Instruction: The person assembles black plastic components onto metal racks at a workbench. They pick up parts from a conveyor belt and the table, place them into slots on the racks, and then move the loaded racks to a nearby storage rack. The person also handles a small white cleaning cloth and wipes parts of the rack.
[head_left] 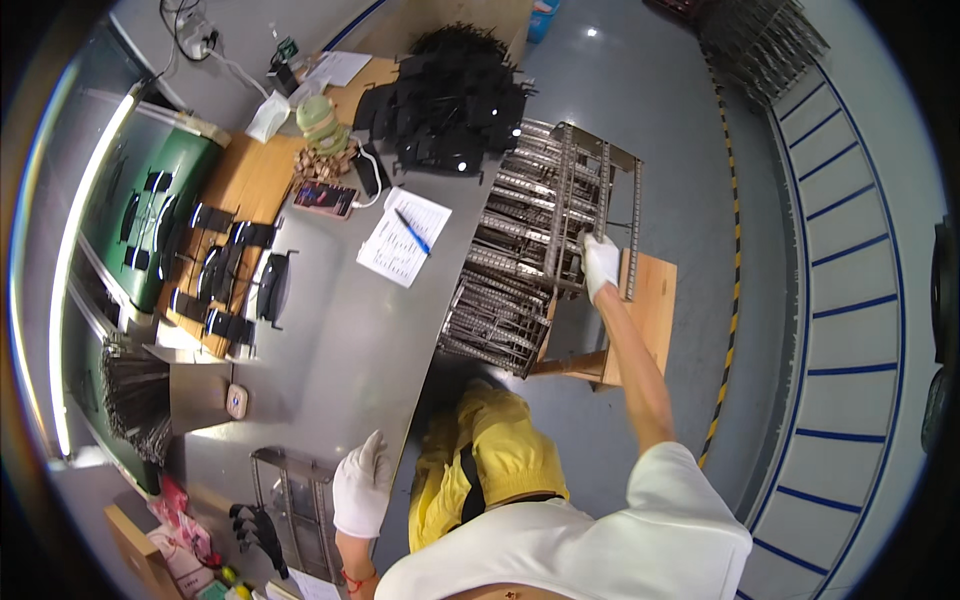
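Observation:
My right hand (600, 265), in a white glove, reaches out to the stack of slotted metal racks (520, 215) and has its fingers closed on the edge of an upright metal rack (567, 205). Part of the stack rests on a wooden stool (655, 310). Close to the front edge of the grey table (320, 370), my white-gloved left hand (362, 487) is raised with its fingers stretched out and nothing in them. Beside it, another metal rack (296, 505) lies on the table.
A heap of black parts (440, 100) covers the table's far end. Nearer lie a written sheet (400, 250) with a blue pen (412, 232), a phone (325, 198) and a green jar (318, 122). Black curved pieces (215, 275) sit on a wooden board before a green conveyor belt (165, 200).

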